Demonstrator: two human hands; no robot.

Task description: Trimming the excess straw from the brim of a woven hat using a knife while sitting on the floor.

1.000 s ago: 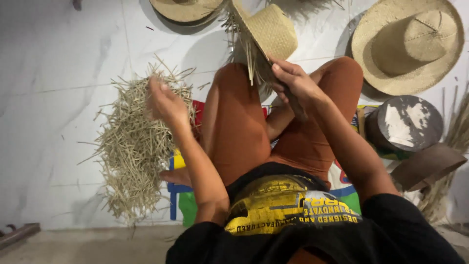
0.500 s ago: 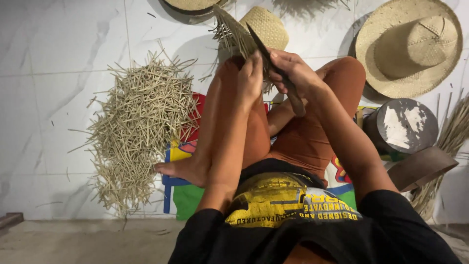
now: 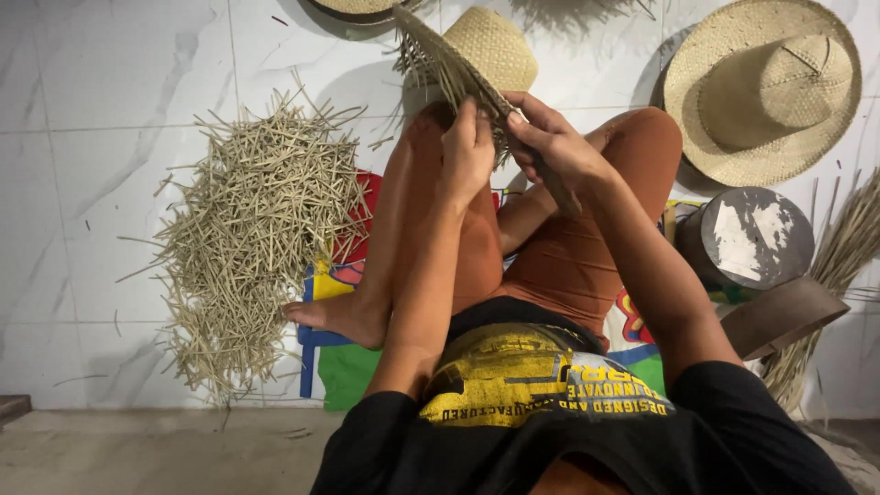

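A half-woven straw hat (image 3: pixel 486 46) rests on my raised knee, its brim edge fringed with loose straw ends. My left hand (image 3: pixel 466 151) is closed on the brim's near edge, fingers pinching the straw. My right hand (image 3: pixel 550 147) grips the same brim from the right, thumb on top of the weave. Both hands touch each other over the brim. I sit cross-legged in orange trousers on a colourful mat (image 3: pixel 344 362), one bare foot (image 3: pixel 335 316) pointing left.
A heap of cut straw pieces (image 3: pixel 252 225) lies on the white tiled floor at left. A finished straw hat (image 3: pixel 761 87) lies at upper right, a round grey wooden block (image 3: pixel 747 238) below it, and long straw bundles (image 3: pixel 839 266) at the right edge.
My left hand came away from the straw heap at left and moved up to the hat's brim beside my right hand. The hat has tipped slightly leftward.
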